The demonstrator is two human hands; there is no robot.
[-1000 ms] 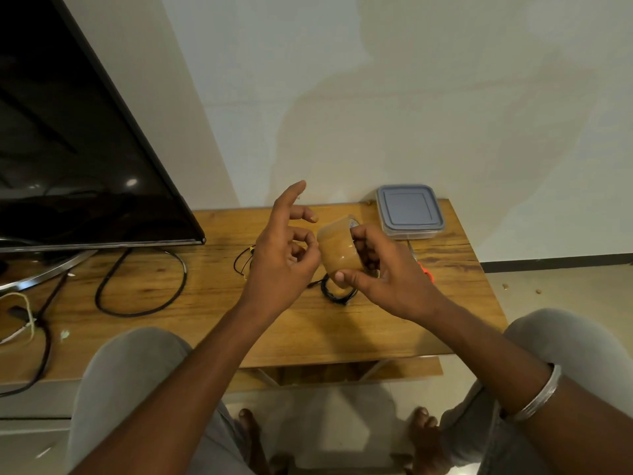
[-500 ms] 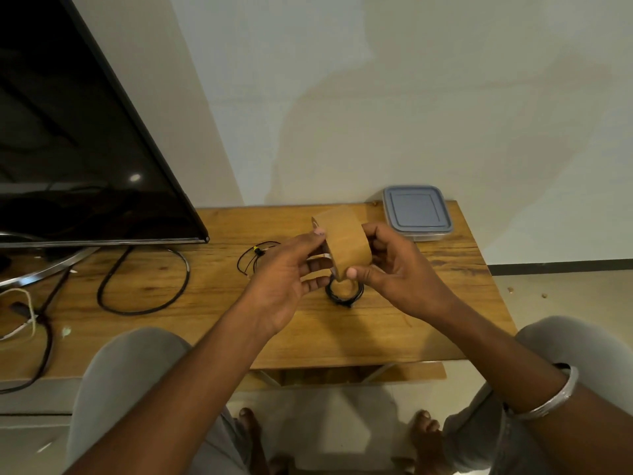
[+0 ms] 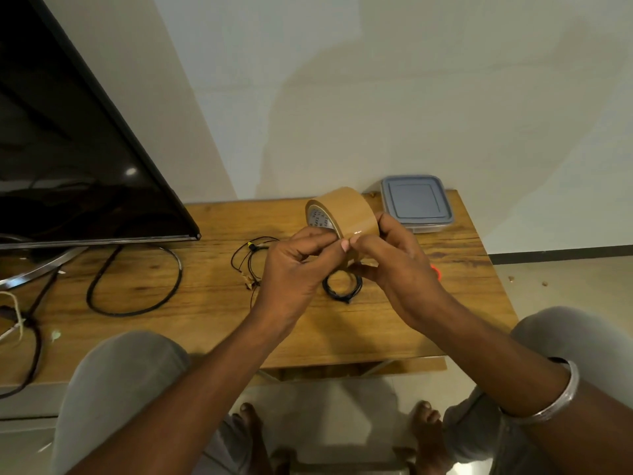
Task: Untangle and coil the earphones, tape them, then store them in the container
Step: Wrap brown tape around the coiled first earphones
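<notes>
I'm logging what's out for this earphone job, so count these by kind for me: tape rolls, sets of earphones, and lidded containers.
Tape rolls: 1, the brown tape roll, held by the left hand and right hand
Earphones: 2, the coiled earphones and the tangled earphones, both on the table
Containers: 1, the grey container, lid on
Total: 4

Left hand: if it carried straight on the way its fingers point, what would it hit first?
The brown tape roll, which its fingertips seem to touch; the right hand holds it just beyond.
</notes>
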